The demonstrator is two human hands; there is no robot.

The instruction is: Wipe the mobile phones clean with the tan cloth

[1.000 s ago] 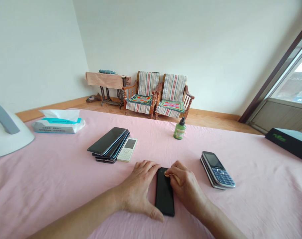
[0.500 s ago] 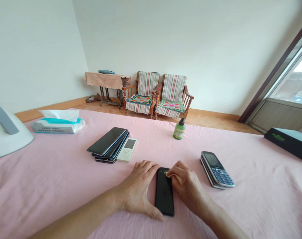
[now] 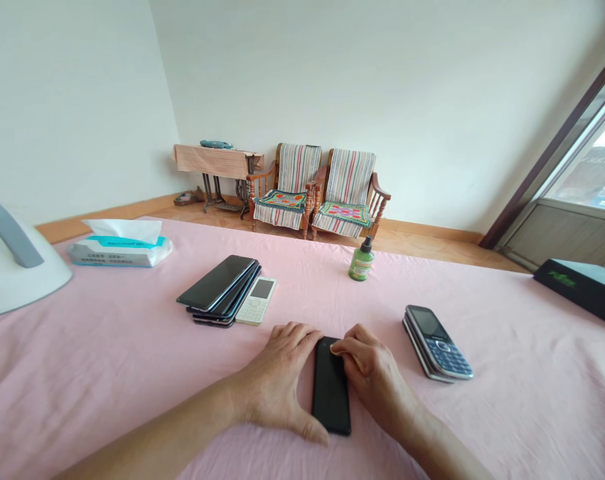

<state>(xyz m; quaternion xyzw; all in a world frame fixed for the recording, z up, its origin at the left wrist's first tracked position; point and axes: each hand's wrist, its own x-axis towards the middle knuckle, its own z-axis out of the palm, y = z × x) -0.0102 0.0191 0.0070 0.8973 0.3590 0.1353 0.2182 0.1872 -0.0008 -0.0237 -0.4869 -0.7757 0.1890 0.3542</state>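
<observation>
A black phone (image 3: 331,393) lies flat on the pink tablecloth (image 3: 132,373) between my hands. My left hand (image 3: 277,383) rests against its left edge, fingers curved over the cloth and thumb along the phone's near corner, steadying it. My right hand (image 3: 372,373) lies on the phone's right side, fingers bunched together and pressed on the top end of the phone. Whether those fingers pinch anything small is not clear.
A stack of dark smartphones (image 3: 220,289) and a white keypad phone (image 3: 256,300) lie to the far left. Two keypad phones (image 3: 436,342) are stacked at the right. A green spray bottle (image 3: 361,260), tissue pack (image 3: 120,242), white appliance (image 3: 17,267) and black box (image 3: 582,287) stand around.
My right fingertips have shifted slightly on the top end of the black phone. The left hand and the phone have stayed put.
</observation>
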